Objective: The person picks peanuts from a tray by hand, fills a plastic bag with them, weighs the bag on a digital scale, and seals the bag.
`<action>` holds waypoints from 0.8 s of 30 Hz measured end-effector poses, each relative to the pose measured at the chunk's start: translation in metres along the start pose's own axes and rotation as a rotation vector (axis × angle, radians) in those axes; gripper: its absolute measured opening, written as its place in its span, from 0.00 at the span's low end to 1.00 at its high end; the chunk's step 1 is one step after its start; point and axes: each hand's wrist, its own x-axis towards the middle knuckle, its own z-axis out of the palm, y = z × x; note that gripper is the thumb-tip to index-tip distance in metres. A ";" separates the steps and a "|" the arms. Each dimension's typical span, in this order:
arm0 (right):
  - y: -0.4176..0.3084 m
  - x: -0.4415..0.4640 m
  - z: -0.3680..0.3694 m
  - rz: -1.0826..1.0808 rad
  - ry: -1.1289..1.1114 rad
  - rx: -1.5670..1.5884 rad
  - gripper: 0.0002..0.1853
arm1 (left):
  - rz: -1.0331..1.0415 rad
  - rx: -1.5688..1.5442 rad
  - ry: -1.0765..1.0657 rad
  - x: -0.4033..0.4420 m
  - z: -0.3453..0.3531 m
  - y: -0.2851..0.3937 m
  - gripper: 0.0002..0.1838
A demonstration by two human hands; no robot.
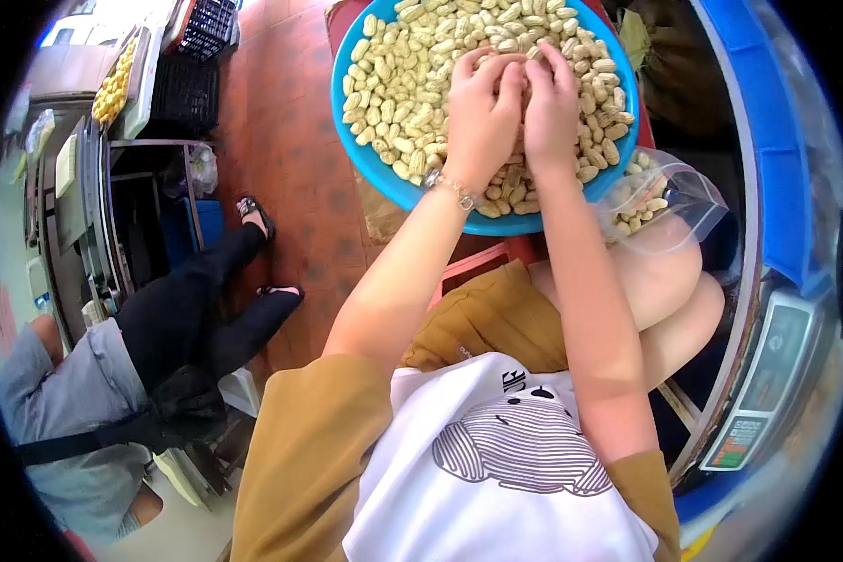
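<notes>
Blue basin (501,225); peanuts (403,84) inside; red tiled floor (295,140); left hand (480,110), right hand (551,114) cupped together, hold unclear

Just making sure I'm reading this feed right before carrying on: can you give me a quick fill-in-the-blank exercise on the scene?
1. The round basin heaped with peanuts is ____ in colour.
2. Of the left hand and the right hand, the ____ one has a bracelet at its wrist.
3. In the picture, the clear bag lies to the ____ of the person's two forearms.

Missing words: blue; left; right.
</notes>
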 end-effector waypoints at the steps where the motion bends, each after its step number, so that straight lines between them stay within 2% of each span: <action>1: 0.006 -0.001 0.000 -0.034 0.005 -0.045 0.21 | -0.012 -0.026 0.002 0.000 0.000 -0.002 0.14; 2: 0.011 -0.001 0.001 -0.053 -0.024 -0.033 0.20 | -0.023 -0.052 0.004 0.001 -0.001 -0.005 0.13; 3: 0.003 -0.004 -0.001 -0.110 -0.075 -0.202 0.18 | -0.129 -0.150 -0.003 0.002 -0.002 -0.010 0.13; 5: -0.008 -0.010 0.002 -0.090 -0.092 -0.178 0.16 | -0.554 -0.717 0.017 0.002 -0.005 0.000 0.14; 10: -0.015 -0.015 0.009 0.025 -0.038 0.104 0.14 | -0.590 -0.924 0.117 0.009 -0.011 0.009 0.19; 13: -0.004 -0.017 0.024 0.184 0.042 0.464 0.15 | -0.601 -1.009 0.136 0.009 -0.015 0.014 0.23; 15: -0.002 -0.022 0.026 0.188 -0.009 0.483 0.16 | -0.595 -1.040 0.126 0.008 -0.017 0.010 0.23; 20: -0.008 -0.021 0.013 0.413 -0.038 0.950 0.22 | -0.726 -1.182 0.202 0.009 -0.016 0.020 0.23; 24: -0.007 -0.020 0.014 0.376 -0.022 0.994 0.23 | -0.715 -1.227 0.168 0.007 -0.018 0.014 0.22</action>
